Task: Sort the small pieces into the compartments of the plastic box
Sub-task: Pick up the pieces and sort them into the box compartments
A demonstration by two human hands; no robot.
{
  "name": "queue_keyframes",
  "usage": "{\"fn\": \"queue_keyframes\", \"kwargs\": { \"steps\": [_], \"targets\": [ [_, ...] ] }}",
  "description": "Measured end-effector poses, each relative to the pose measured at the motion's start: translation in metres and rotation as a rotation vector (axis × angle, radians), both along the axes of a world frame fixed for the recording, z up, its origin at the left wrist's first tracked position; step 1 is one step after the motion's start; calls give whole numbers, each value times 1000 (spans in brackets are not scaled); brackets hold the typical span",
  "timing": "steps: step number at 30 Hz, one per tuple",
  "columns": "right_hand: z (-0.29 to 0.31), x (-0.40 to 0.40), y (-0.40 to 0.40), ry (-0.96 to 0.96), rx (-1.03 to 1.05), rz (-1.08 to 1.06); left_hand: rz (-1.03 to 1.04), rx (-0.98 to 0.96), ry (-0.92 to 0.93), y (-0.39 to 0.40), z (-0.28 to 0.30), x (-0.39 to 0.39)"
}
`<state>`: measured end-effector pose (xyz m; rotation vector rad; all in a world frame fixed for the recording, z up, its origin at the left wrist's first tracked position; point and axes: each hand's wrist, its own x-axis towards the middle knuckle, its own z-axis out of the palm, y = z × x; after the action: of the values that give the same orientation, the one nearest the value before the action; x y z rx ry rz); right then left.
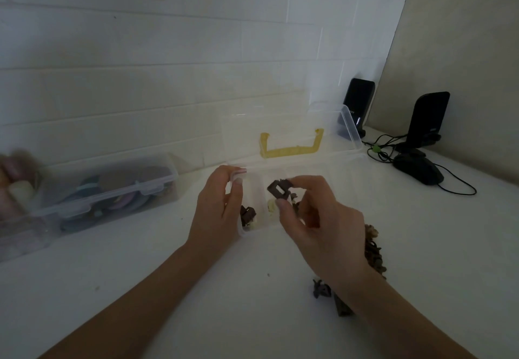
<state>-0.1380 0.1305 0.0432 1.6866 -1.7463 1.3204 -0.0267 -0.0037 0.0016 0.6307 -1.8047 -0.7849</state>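
Observation:
A clear plastic box stands open on the white table, its lid with a yellow handle tilted back against the wall. My left hand grips the box's left wall near the front corner. My right hand pinches a dark brown piece between thumb and fingers, above the box's middle compartments. A few brown and cream pieces lie in the left compartment. A pile of loose brown pieces sits on the table right of my right wrist, partly hidden by it.
A shut clear box with coloured round things stands at the left, with blurred objects beyond it. At the back right stand two black speakers, a black mouse and cables. Two dark pieces lie under my right forearm.

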Motion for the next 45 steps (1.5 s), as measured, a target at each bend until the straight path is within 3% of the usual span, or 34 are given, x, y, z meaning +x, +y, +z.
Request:
{"fn": "queue_keyframes", "kwargs": {
  "steps": [3,6,9,14,22,27,31,33,41,45],
  "targets": [
    [2,9,-12,-29,-24,-90,2,-10,-8,0,0,-1],
    [-4,12,-22,135,192,-165,26,-43,-16,0,0,0],
    [-13,4,-23,170,285,-146,0,-6,3,0,0,0],
    [-5,-26,-15,-20,279,-112,15,-3,16,0,1,-1],
    [9,-73,3,-43,683,184,13,17,19,-1,2,1],
    [24,-87,15,-77,595,218,25,45,26,-2,4,1],
    [29,-97,27,-18,1015,132,32,53,25,-3,4,1],
    [29,-99,29,-49,1131,116,27,44,31,-2,3,1],
    [19,-79,18,141,1097,58,25,44,43,-1,4,1],
    [19,-73,16,75,968,148,29,34,35,-2,4,2]
  ]
}}
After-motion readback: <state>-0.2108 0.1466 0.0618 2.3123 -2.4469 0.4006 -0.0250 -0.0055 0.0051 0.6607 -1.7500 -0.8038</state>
